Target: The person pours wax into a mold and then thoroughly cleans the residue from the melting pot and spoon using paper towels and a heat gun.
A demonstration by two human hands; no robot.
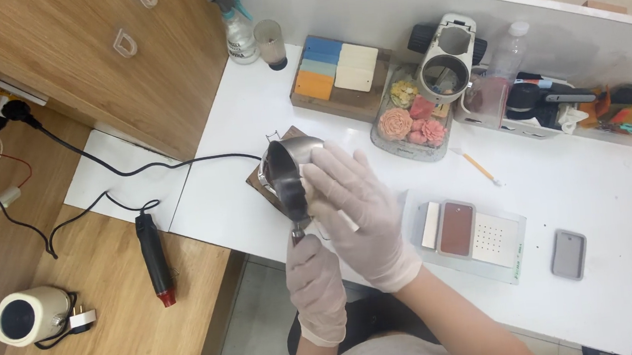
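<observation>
Steel pitcher (290,174): tilted on its side above the white table (563,177), mouth turned left
Left hand (316,285): gloved, closed round the handle, steadying it
Right hand (358,212): gloved, fingers spread flat against the pitcher's outer wall, bracing it

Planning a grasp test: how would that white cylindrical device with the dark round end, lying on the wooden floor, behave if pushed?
The white cylindrical device lies on its side, so it would probably roll. Its cord and plug trail beside it and may drag or snag. The smooth casing looks rigid and possibly slippery.
</observation>
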